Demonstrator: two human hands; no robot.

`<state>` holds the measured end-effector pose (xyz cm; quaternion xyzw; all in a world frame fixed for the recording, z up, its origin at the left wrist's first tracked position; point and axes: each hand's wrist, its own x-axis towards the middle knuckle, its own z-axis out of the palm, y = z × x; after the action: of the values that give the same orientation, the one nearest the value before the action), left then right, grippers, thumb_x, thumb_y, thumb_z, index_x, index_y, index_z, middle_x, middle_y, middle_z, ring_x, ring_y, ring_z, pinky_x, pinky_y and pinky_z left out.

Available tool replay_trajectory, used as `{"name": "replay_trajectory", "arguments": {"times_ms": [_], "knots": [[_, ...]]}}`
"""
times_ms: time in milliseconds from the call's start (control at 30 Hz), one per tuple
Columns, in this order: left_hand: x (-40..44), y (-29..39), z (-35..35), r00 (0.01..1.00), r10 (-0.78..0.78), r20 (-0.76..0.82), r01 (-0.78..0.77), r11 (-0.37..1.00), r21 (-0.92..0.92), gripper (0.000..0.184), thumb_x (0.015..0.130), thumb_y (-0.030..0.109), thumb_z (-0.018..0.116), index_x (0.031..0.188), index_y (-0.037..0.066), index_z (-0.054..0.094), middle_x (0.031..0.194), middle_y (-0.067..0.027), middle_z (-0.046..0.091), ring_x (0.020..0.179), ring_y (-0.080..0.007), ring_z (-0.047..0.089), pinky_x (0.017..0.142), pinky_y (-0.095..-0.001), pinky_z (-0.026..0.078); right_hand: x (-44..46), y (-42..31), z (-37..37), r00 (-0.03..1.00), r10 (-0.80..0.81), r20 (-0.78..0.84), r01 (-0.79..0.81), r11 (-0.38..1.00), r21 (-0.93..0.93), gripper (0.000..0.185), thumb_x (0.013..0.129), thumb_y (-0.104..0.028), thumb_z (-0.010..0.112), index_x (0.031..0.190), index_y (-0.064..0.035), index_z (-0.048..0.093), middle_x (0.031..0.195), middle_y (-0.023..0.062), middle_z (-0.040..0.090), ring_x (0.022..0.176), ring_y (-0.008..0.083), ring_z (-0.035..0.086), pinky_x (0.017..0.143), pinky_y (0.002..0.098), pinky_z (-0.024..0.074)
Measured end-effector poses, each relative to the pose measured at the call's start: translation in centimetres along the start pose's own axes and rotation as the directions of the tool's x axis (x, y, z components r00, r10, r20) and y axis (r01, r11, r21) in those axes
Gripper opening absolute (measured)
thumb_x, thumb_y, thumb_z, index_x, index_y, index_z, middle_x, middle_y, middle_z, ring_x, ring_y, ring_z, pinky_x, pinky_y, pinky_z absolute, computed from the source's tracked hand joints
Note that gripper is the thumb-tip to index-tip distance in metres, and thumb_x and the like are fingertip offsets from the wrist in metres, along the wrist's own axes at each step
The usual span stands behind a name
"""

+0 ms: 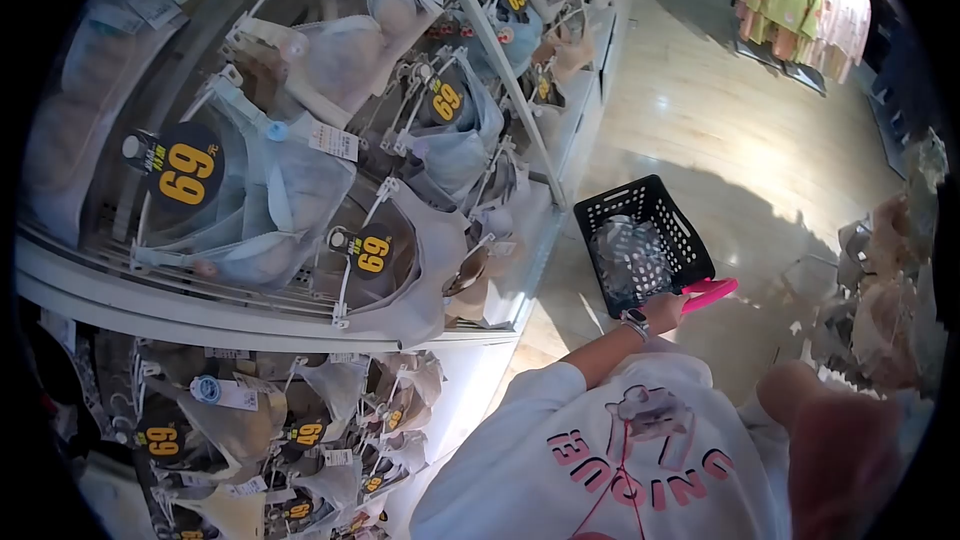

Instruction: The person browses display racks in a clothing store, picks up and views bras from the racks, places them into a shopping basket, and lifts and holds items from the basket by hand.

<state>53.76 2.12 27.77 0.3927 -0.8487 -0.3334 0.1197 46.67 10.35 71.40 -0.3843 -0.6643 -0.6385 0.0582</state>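
Note:
My left hand [662, 314], with a watch [635, 320] on its wrist, is closed around the pink handle [708, 294] of a black shopping basket [690, 240]. The basket hangs tilted in front of me above the floor. Inside it lies something greyish and shiny, like clear plastic packaging [630, 255]; what the packaging holds I cannot make out. At the lower right, a blurred part of my right arm or hand [845, 440] is close to the camera, and its fingers cannot be made out. My white shirt [600, 430] fills the bottom.
Shelves of hanging bras [270, 190] with round black price tags [187, 166] line the left side, above a lower rack [230, 420]. More bras [880, 280] hang close on the right. A pale floor aisle [690, 100] leads to a clothes rack [800, 0].

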Motion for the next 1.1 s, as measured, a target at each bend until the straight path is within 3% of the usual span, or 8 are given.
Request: {"name": "replay_trajectory", "arguments": {"times_ms": [33,133,267,700,900,1000,1067,1100], "knots": [[0.8,-1.3,0.0,1.0,-0.015,0.012,0.014,0.999,0.045,0.023,0.084,0.019,0.049,0.102,0.009,0.057,0.068,-0.0163,0.061,0.065,-0.0346,0.062,0.058,-0.0477,0.048,-0.8,1.3,-2.2,0.753,0.657,0.037,-0.498,0.605,-0.621,0.027,0.076,-0.01,0.054,0.102,-0.0142,0.049,0.085,-0.0038,0.052,0.082,0.0091,0.052,0.088,0.0318,0.0379],[1.9,-4.7,0.4,0.999,-0.018,-0.032,0.021,0.993,0.115,0.02,0.083,0.022,0.051,0.096,0.008,0.058,0.069,-0.0147,0.062,0.065,-0.0346,0.062,0.057,-0.0471,0.048,0.0,0.7,-5.0,0.803,0.595,0.045,-0.509,0.723,-0.467,0.019,0.079,-0.01,0.051,0.098,-0.0118,0.051,0.085,-0.0044,0.051,0.081,0.0084,0.051,0.085,0.03,0.039],[3.4,-5.4,-4.4,0.998,-0.062,0.032,0.054,0.976,0.209,0.021,0.08,0.023,0.055,0.098,0.014,0.059,0.068,-0.0144,0.062,0.066,-0.0331,0.063,0.058,-0.0447,0.048,1.2,-2.3,-5.7,0.841,0.535,-0.078,-0.421,0.557,-0.716,0.017,0.079,-0.012,0.054,0.096,-0.0081,0.053,0.09,-0.003,0.052,0.083,0.0095,0.05,0.083,0.0274,0.04],[9.5,-11.0,-9.9,0.999,-0.047,-0.003,0.045,0.933,0.358,0.018,0.078,0.023,0.056,0.094,0.015,0.059,0.06,-0.0128,0.06,0.059,-0.0317,0.061,0.053,-0.0438,0.046,3.2,-8.9,-12.1,0.912,0.398,-0.1,-0.275,0.411,-0.869,0.026,0.084,-0.015,0.054,0.106,-0.0004,0.055,0.107,0.0085,0.053,0.089,0.0179,0.049,0.08,0.0306,0.0402],[12.0,-11.6,-12.3,0.999,-0.03,0.025,0.017,0.913,0.408,0.014,0.077,0.022,0.057,0.088,0.014,0.057,0.058,-0.0122,0.058,0.058,-0.0319,0.061,0.052,-0.0433,0.047,2.8,-11.1,-13.7,0.887,0.433,-0.157,-0.18,0.012,-0.984,0.025,0.088,-0.018,0.052,0.108,-0.0035,0.055,0.098,0.0059,0.054,0.084,0.0157,0.048,0.079,0.031,0.0394],[13.6,-12.3,-13.4,1.0,-0.019,0.016,0.011,0.911,0.412,0.014,0.077,0.023,0.058,0.088,0.014,0.057,0.058,-0.0113,0.058,0.058,-0.0316,0.061,0.052,-0.0431,0.046,-1.7,-12.6,-15.6,0.918,0.27,-0.292,-0.321,0.071,-0.944,0.023,0.091,-0.024,0.051,0.114,-0.0206,0.055,0.098,0.0041,0.054,0.086,0.0164,0.047,0.079,0.0305,0.0392],[14.2,-13.0,-13.8,1.0,-0.028,0.014,0.019,0.905,0.425,0.016,0.077,0.027,0.06,0.088,0.015,0.058,0.059,-0.01,0.059,0.058,-0.0312,0.061,0.052,-0.0427,0.047,-8.9,-18.4,-17.6,0.937,0.128,-0.325,-0.349,0.315,-0.882,0.016,0.075,-0.015,0.063,0.074,-0.0088,0.047,0.07,-0.0002,0.047,0.066,0.0107,0.048,0.059,0.0241,0.0397],[14.6,-13.5,-14.0,0.999,-0.029,0.022,0.017,0.906,0.423,0.015,0.077,0.026,0.059,0.087,0.015,0.057,0.058,-0.0104,0.058,0.057,-0.0312,0.061,0.052,-0.0428,0.046,-11.5,-19.6,-18.8,0.716,0.464,-0.521,-0.484,-0.209,-0.85,0.007,0.081,-0.011,0.057,0.085,-0.0072,0.052,0.08,0.001,0.052,0.075,0.0129,0.051,0.065,0.0247,0.0419]]}}
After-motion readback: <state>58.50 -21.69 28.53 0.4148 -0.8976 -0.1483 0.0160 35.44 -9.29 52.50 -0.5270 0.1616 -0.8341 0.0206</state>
